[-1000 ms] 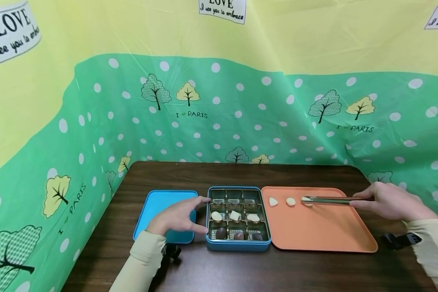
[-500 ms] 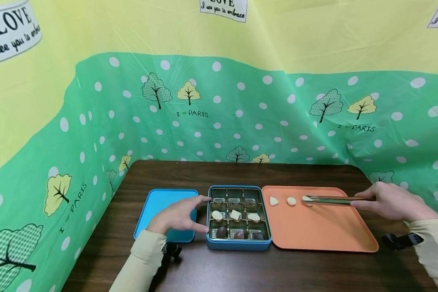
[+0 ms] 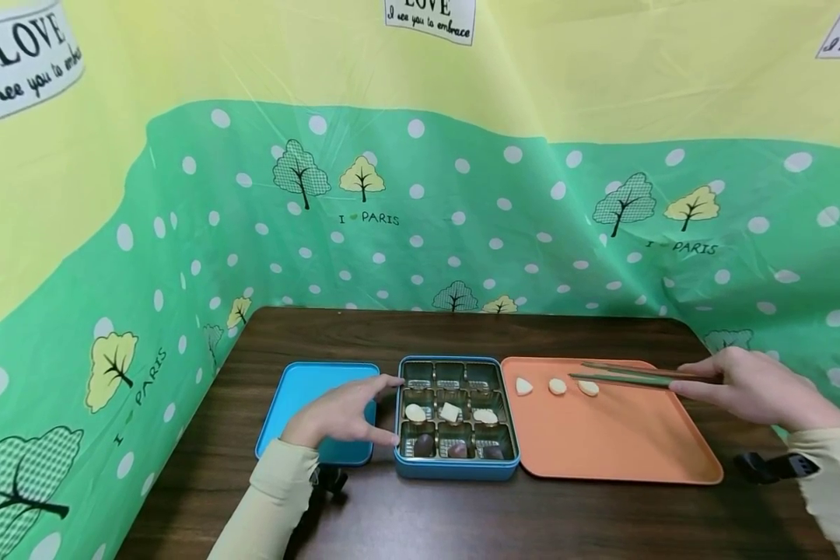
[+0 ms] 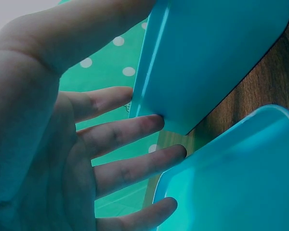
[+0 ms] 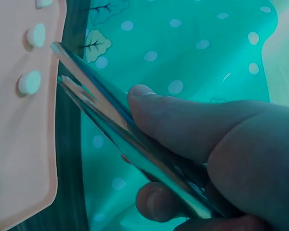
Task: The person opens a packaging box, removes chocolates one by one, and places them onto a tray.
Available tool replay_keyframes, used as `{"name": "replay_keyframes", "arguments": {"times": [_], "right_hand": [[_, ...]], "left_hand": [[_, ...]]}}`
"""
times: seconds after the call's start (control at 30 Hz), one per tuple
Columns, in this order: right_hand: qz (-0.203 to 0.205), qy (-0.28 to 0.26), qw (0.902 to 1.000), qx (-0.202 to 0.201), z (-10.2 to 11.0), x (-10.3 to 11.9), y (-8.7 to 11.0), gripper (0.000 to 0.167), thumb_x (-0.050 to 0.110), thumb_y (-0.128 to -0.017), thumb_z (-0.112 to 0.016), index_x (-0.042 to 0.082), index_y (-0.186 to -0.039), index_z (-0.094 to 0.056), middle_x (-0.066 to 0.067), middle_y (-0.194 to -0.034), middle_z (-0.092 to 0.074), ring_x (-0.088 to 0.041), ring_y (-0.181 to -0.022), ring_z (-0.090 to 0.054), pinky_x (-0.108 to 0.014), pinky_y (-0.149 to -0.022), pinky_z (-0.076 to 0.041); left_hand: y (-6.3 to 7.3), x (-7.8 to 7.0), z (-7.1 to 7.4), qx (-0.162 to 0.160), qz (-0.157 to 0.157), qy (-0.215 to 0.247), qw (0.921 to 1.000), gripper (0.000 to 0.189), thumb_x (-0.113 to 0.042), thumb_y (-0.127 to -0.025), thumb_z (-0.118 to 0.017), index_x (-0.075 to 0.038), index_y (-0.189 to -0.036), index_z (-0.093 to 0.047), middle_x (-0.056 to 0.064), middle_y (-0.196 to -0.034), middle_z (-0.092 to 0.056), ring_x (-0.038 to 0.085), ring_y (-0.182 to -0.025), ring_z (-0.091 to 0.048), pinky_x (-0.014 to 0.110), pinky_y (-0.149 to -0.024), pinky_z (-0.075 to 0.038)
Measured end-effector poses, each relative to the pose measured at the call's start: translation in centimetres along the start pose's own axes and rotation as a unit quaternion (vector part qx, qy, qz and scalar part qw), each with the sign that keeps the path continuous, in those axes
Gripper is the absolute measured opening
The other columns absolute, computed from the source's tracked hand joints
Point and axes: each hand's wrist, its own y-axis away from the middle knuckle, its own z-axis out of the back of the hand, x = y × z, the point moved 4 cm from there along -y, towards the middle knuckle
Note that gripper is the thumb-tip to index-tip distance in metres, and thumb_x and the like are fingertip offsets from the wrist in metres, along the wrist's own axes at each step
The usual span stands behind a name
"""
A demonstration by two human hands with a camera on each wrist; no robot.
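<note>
My left hand (image 3: 339, 412) rests its thumb and fingertips against the left side of a blue tin (image 3: 458, 470), with the fingers spread and fairly straight. A dark divided insert inside the tin has several compartments: white chocolates (image 3: 451, 412) lie in the middle row and dark chocolates (image 3: 424, 446) in the front row. My right hand (image 3: 756, 386) grips metal tongs (image 3: 637, 381), thumb on one side and fingers on the other. Their tips are spread and hold nothing, close over the rightmost white chocolate (image 3: 589, 387) on the orange tray (image 3: 616, 443).
Two more white pieces, one triangular (image 3: 523, 386) and one round (image 3: 557, 386), lie along the tray's back part. A blue lid (image 3: 322, 381) is on the wooden table (image 3: 364, 330) beyond my left wrist. A patterned cloth (image 3: 420, 233) hangs behind the table.
The tongs' tips, earlier together at the rightmost white piece, have spread apart and lifted off it, back and slightly left. That piece remains on the tray. My left hand has not moved.
</note>
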Motion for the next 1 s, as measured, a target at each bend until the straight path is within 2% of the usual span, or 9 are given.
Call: {"name": "replay_keyframes", "arguments": {"times": [0.07,0.2,0.37,0.4,0.47,0.6,0.7,0.83,1.0], "right_hand": [[0.006,0.001,0.9999,-0.013,0.2,0.7,0.0,0.063,0.050,-0.098,-0.071,-0.005,-0.128,-0.072,-0.012,-0.077,-0.071,-0.012,-0.048,-0.036,-0.030,-0.046,-0.032],[0.024,0.007,0.9992,-0.032,0.7,2.5,-0.1,0.060,0.052,-0.097,-0.072,0.000,-0.128,-0.074,-0.017,-0.098,-0.079,-0.011,-0.048,-0.036,-0.030,-0.047,-0.028],[0.052,0.004,0.9977,-0.044,1.5,5.0,-0.4,0.057,0.051,-0.097,-0.072,0.004,-0.129,-0.075,-0.012,-0.097,-0.079,-0.007,-0.055,-0.045,-0.028,-0.050,-0.031],[0.056,0.003,0.9973,-0.047,1.7,5.5,-0.5,0.057,0.052,-0.097,-0.073,0.005,-0.129,-0.076,-0.013,-0.106,-0.080,-0.006,-0.060,-0.049,-0.028,-0.052,-0.033],[0.057,-0.003,0.9975,-0.042,1.9,6.5,-0.7,0.059,0.054,-0.097,-0.072,0.006,-0.130,-0.075,-0.011,-0.103,-0.080,-0.008,-0.060,-0.049,-0.029,-0.051,-0.032],[0.060,-0.011,0.9974,-0.038,2.2,8.5,-1.1,0.061,0.058,-0.095,-0.071,0.009,-0.131,-0.076,-0.014,-0.118,-0.078,-0.008,-0.065,-0.055,-0.031,-0.050,-0.035],[0.071,-0.018,0.9966,-0.039,2.4,9.9,-1.2,0.061,0.060,-0.093,-0.072,0.012,-0.130,-0.077,-0.013,-0.124,-0.076,-0.008,-0.058,-0.053,-0.032,-0.047,-0.034],[0.093,-0.020,0.9945,-0.043,2.3,11.6,-1.4,0.060,0.060,-0.092,-0.073,0.013,-0.129,-0.077,-0.009,-0.120,-0.078,-0.008,-0.047,-0.044,-0.030,-0.043,-0.031],[0.132,-0.010,0.9900,-0.049,1.9,13.7,-1.7,0.054,0.056,-0.094,-0.073,0.015,-0.128,-0.078,0.007,-0.091,-0.079,-0.004,-0.044,-0.039,-0.027,-0.042,-0.030]], "left_hand": [[0.0,0.0,-0.1,-0.001,0.001,-0.001,1.0000,0.096,-0.052,-0.084,-0.086,-0.017,-0.161,-0.041,0.008,-0.160,-0.048,0.036,-0.138,-0.054,0.059,-0.109,-0.047],[0.1,0.1,-0.2,-0.002,0.004,-0.005,1.0000,0.096,-0.054,-0.083,-0.086,-0.018,-0.161,-0.042,0.008,-0.159,-0.049,0.035,-0.136,-0.055,0.059,-0.108,-0.048],[0.1,0.1,-0.2,-0.004,0.005,-0.005,1.0000,0.097,-0.055,-0.083,-0.086,-0.017,-0.161,-0.041,0.008,-0.159,-0.049,0.035,-0.136,-0.055,0.059,-0.107,-0.048],[0.1,0.1,-0.2,-0.004,0.005,-0.005,1.0000,0.097,-0.055,-0.083,-0.086,-0.017,-0.161,-0.041,0.008,-0.159,-0.049,0.035,-0.136,-0.055,0.059,-0.108,-0.048],[0.1,0.1,-0.1,-0.004,0.004,-0.006,1.0000,0.098,-0.055,-0.084,-0.086,-0.016,-0.161,-0.041,0.008,-0.159,-0.049,0.035,-0.136,-0.055,0.059,-0.108,-0.048],[0.0,0.1,0.0,-0.003,0.002,-0.006,1.0000,0.098,-0.055,-0.084,-0.086,-0.016,-0.161,-0.041,0.007,-0.159,-0.049,0.034,-0.136,-0.055,0.058,-0.108,-0.048],[0.0,0.0,0.0,-0.004,0.003,-0.008,1.0000,0.097,-0.054,-0.083,-0.086,-0.017,-0.161,-0.041,0.007,-0.159,-0.049,0.034,-0.135,-0.055,0.058,-0.107,-0.048],[-0.1,0.0,0.0,-0.006,0.006,-0.013,0.9999,0.097,-0.054,-0.083,-0.087,-0.017,-0.161,-0.041,0.007,-0.158,-0.050,0.034,-0.135,-0.056,0.058,-0.107,-0.049],[0.0,-0.1,0.0,-0.003,0.012,-0.014,0.9998,0.097,-0.054,-0.083,-0.087,-0.018,-0.161,-0.041,0.007,-0.158,-0.050,0.034,-0.135,-0.055,0.059,-0.107,-0.048]]}}
